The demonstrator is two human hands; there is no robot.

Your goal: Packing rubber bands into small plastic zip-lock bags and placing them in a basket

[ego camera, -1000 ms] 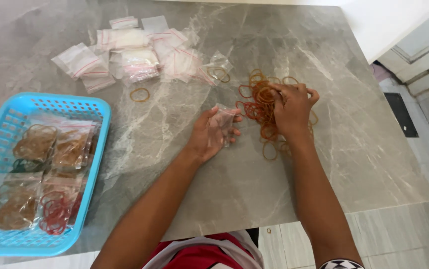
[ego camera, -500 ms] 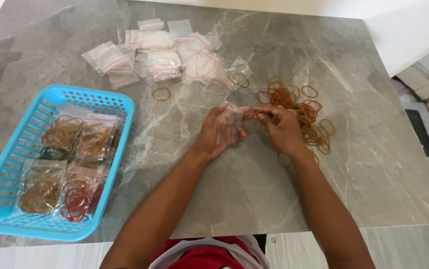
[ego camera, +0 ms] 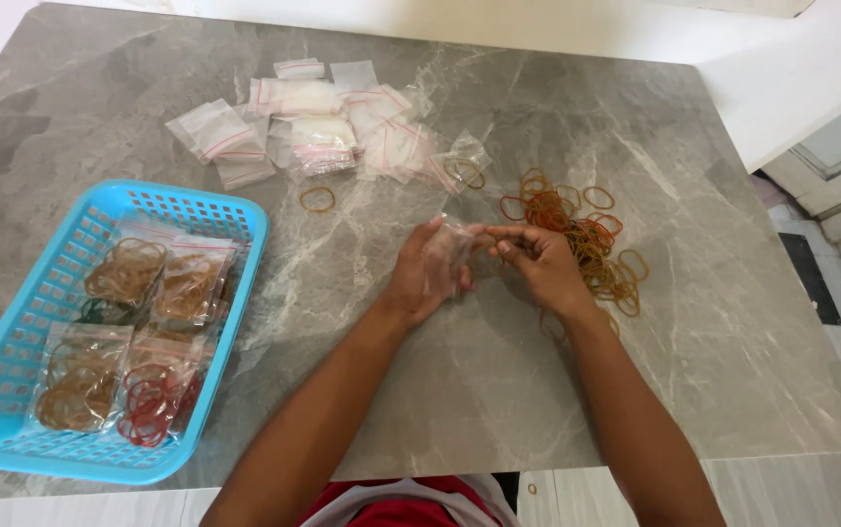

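While the left hand (ego camera: 427, 275) pinches a small clear bag (ego camera: 448, 256) open, the right hand's (ego camera: 537, 263) fingertips close at its mouth (contents unclear), beside the rubber-band pile (ego camera: 581, 234).

A grey, white-veined marble surface (ego camera: 635, 390) is carrying a bright blue lattice basket (ego camera: 245, 220), clear red-striped bags (ego camera: 318, 122) and orange, tan and red rubber bands (ego camera: 586, 234).
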